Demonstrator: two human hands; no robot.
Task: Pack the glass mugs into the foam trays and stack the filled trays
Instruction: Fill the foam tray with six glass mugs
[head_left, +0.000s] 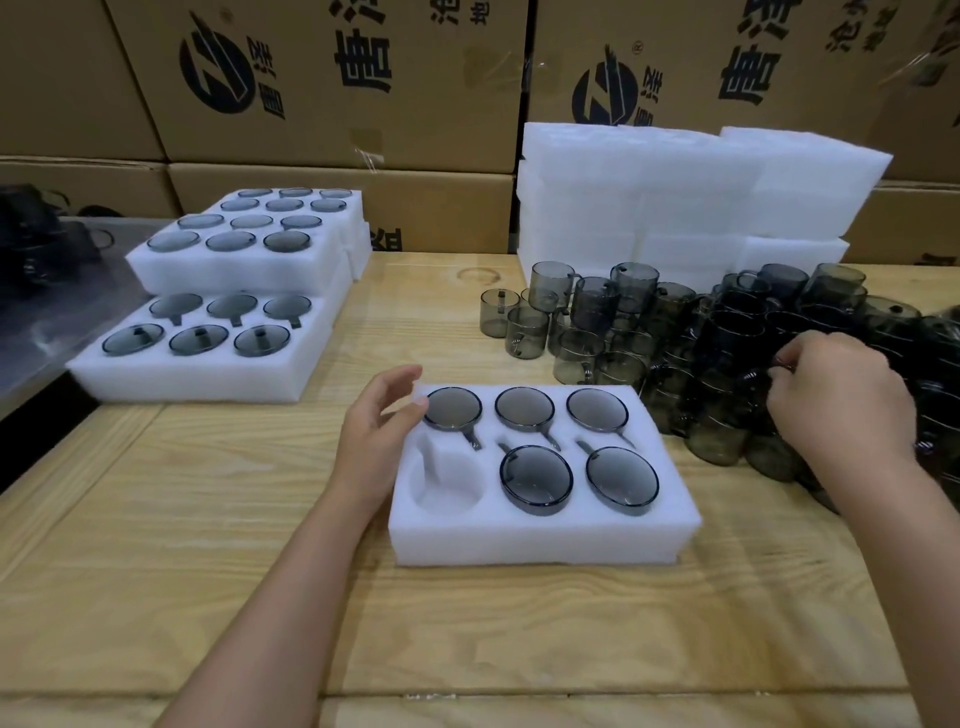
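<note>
A white foam tray (540, 540) lies on the wooden table in front of me. Several smoky glass mugs (537, 480) sit in its pockets; the front-left pocket (447, 486) is empty. My left hand (376, 431) rests against the tray's left edge with relaxed fingers, the thumb touching the far-left corner. My right hand (836, 395) reaches into the pile of loose mugs (727, 353) at the right, its fingers curled round one mug's handle or rim there. The held mug is mostly hidden by the hand.
Filled foam trays (218, 364) are stacked at the left, two levels high. Empty foam trays (675, 197) are piled at the back right. Cardboard boxes (337, 78) wall off the far side. A dark surface edge (31, 364) sits far left.
</note>
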